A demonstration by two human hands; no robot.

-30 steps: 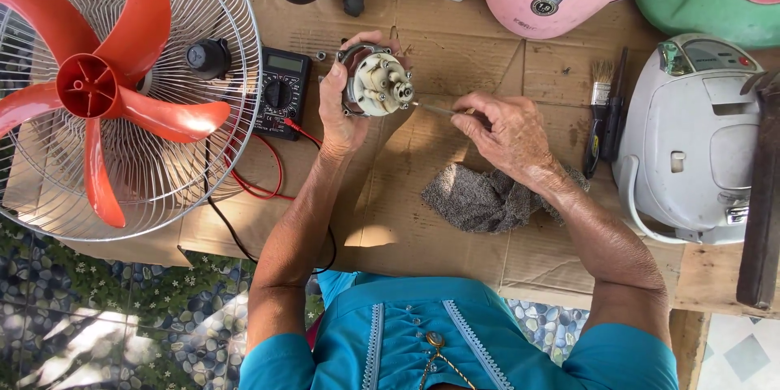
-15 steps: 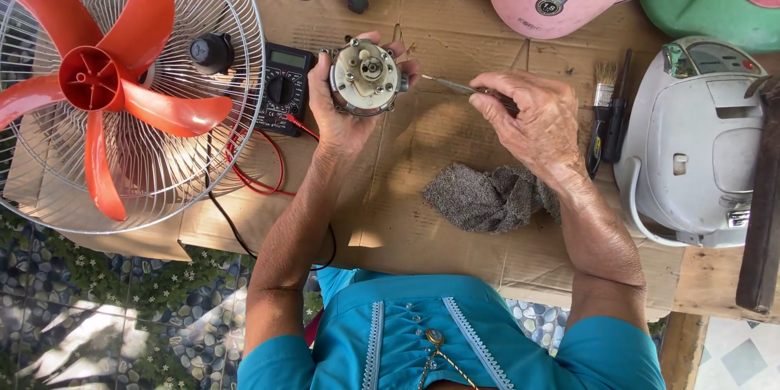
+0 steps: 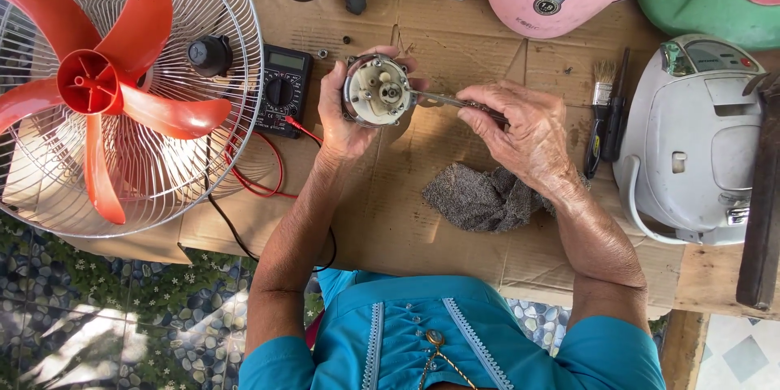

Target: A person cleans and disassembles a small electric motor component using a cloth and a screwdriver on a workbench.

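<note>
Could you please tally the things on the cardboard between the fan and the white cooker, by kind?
Fan motor: 1
Metal tool: 1
Multimeter: 1
Grey rag: 1
Paintbrush: 1
Dark tool: 1
Total: 6

Both bare arms reach forward over the bench, hands close together.

The left hand (image 3: 345, 118) is raised with the wrist bent back, palm turned toward the right, fingers (image 3: 388, 53) curled over the top and thumb below in a firm cupping grip. Its forearm runs straight back to the body. The right hand (image 3: 520, 130) lies knuckles up, fingers folded tight in a pinch pointing toward the left hand, just apart from it. The right forearm angles back and outward, elbow bent beside the torso.
</note>
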